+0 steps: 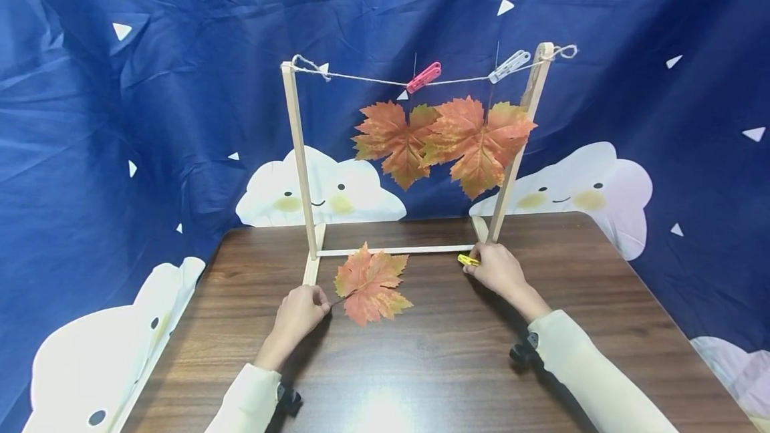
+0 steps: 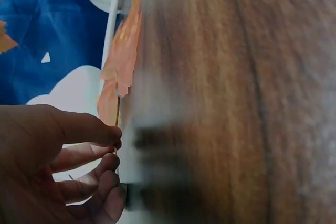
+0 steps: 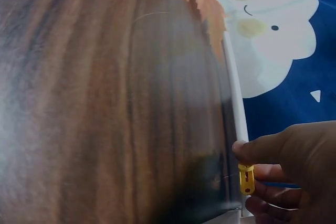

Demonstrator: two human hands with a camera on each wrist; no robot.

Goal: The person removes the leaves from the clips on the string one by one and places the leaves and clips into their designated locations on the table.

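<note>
My left hand (image 1: 302,313) pinches the thin stem of an orange-green artificial maple leaf (image 1: 371,284), held just over the table by the frame's left foot. In the left wrist view the stem passes between thumb and fingertips, and the leaf (image 2: 125,51) is seen nearly edge-on. Near the base of the right post, my right hand (image 1: 496,267) holds a small yellow clothespin (image 1: 468,260) between thumb and fingers. The right wrist view shows the clothespin (image 3: 246,180) under the thumb tip, its far end partly hidden by the fingers.
A wooden frame (image 1: 299,152) stands at the table's back, with a string (image 1: 367,78) tied between its posts. From it hang two maple leaves (image 1: 394,142), by a pink clothespin (image 1: 424,77) and a white clothespin (image 1: 509,67). A white crossbar (image 1: 421,249) joins the feet.
</note>
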